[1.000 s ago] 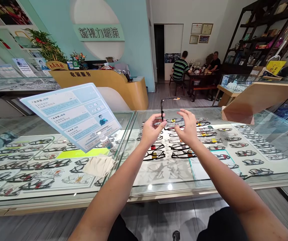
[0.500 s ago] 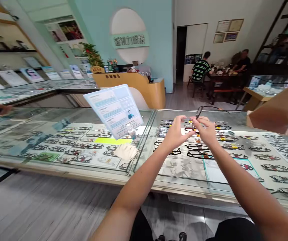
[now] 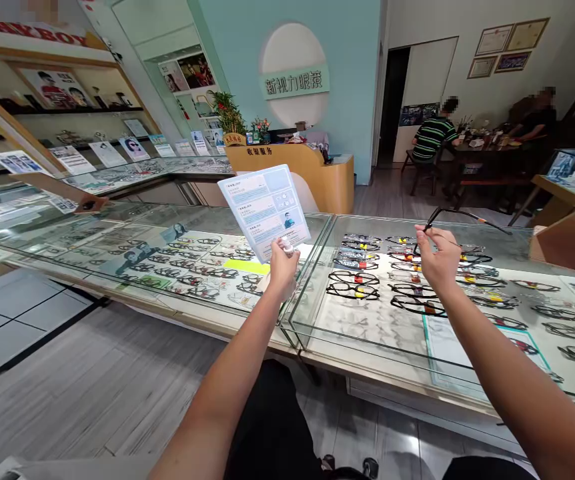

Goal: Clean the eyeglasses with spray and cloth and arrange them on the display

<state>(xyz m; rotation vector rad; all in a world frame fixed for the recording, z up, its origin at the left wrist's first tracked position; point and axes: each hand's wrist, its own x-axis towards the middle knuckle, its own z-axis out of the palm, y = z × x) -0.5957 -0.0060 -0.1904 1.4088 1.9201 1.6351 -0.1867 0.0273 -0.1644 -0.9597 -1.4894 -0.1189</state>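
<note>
Evidently, the right hand (image 3: 439,257) had a pair of dark-rimmed glasses (image 3: 433,218) pinched between thumb and fingers, raised well to the right of the printed board (image 3: 267,203), with one temple reaching farther right from the board. The left hand (image 3: 283,268) was at the board's lower right corner, its fingers curled about the top of a small bottle (image 3: 288,249); whether the bottle was off the glass could not be told. Just below the board, a yellow-green strip (image 3: 245,267) showed through the left display case (image 3: 117,230). To the board's right, more frames (image 3: 353,291) lay in rows within the right display case (image 3: 337,327). Behind the board stood a wooden counter (image 3: 295,158), and far beyond it to the right sat a person in a striped shirt (image 3: 432,139).
</note>
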